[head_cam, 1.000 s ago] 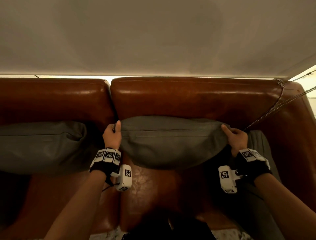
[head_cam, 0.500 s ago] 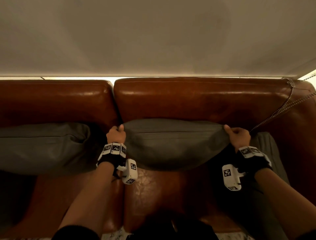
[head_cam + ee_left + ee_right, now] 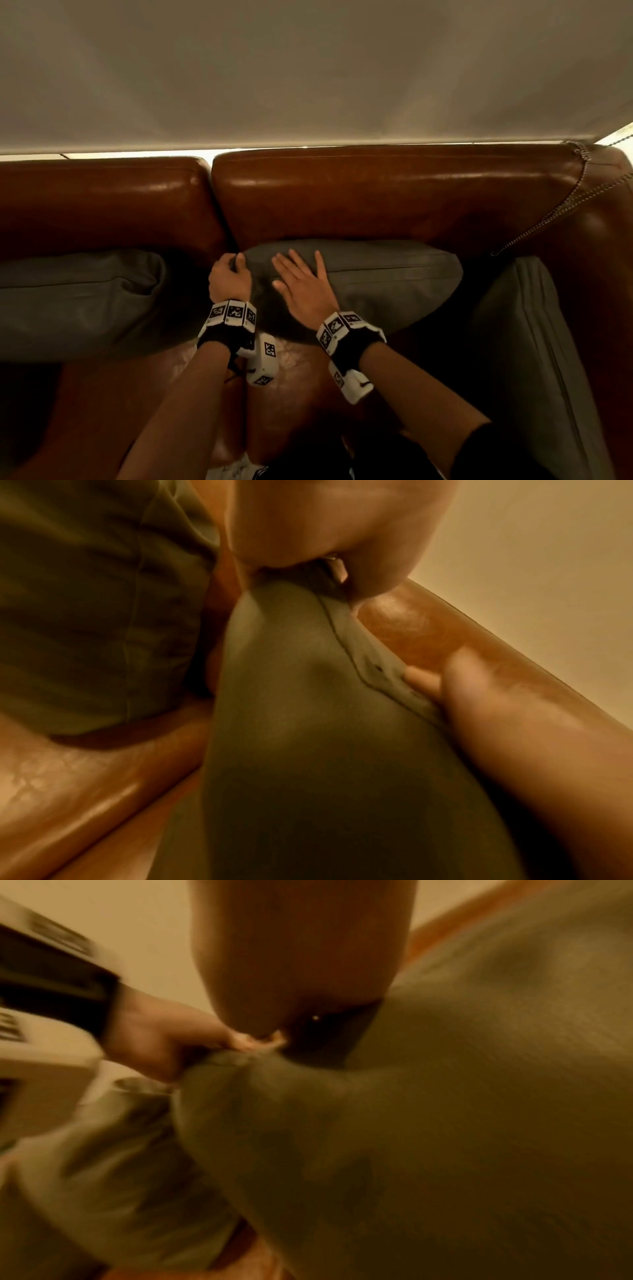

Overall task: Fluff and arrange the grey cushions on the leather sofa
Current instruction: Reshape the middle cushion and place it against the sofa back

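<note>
A grey cushion leans against the backrest of the brown leather sofa, in the middle of the head view. My left hand grips its top left corner with curled fingers; the left wrist view shows that corner pinched. My right hand lies flat with straight fingers on the cushion's left part, close beside the left hand. The right wrist view is blurred and shows the cushion fabric and the left hand on the corner.
A second grey cushion leans on the left backrest. A third grey cushion stands against the right armrest. A beaded chain hangs over the sofa's right corner. A pale blind fills the space behind.
My right hand let go of the cushion's right corner and moved left onto its front face, fingers straight. The left hand kept its grip on the left corner. The cushion sank slightly.
</note>
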Demonstrator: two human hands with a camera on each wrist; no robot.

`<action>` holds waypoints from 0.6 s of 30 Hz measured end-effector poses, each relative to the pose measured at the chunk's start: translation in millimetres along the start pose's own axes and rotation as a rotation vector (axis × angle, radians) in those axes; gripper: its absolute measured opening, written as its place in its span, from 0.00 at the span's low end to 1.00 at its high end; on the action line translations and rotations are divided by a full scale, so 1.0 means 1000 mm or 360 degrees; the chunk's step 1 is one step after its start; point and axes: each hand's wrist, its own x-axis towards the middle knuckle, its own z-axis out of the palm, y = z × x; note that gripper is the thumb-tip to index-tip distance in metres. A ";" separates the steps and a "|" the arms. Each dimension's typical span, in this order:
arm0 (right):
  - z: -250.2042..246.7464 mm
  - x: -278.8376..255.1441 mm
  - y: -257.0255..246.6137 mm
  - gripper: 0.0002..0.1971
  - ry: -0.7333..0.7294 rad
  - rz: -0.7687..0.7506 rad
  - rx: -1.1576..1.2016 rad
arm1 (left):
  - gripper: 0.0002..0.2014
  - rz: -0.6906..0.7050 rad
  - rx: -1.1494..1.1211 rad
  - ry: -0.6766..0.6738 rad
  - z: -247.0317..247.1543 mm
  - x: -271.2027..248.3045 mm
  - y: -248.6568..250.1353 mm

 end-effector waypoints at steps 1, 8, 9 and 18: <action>0.007 -0.001 0.010 0.25 -0.0022 -0.0022 -0.0096 | 0.14 0.0023 0.0017 -0.0014 0.000 0.002 -0.003; -0.025 -0.064 0.151 0.30 0.0277 0.0777 -0.0280 | 0.13 0.0091 -0.0007 -0.0100 0.007 0.006 -0.012; -0.034 -0.072 0.163 0.31 0.0325 0.0916 -0.0272 | 0.14 0.0143 -0.0041 -0.0083 0.007 0.005 -0.012; -0.097 -0.109 0.167 0.23 0.0722 0.1579 0.0694 | 0.22 0.0063 -0.0232 -0.0058 -0.023 -0.010 -0.037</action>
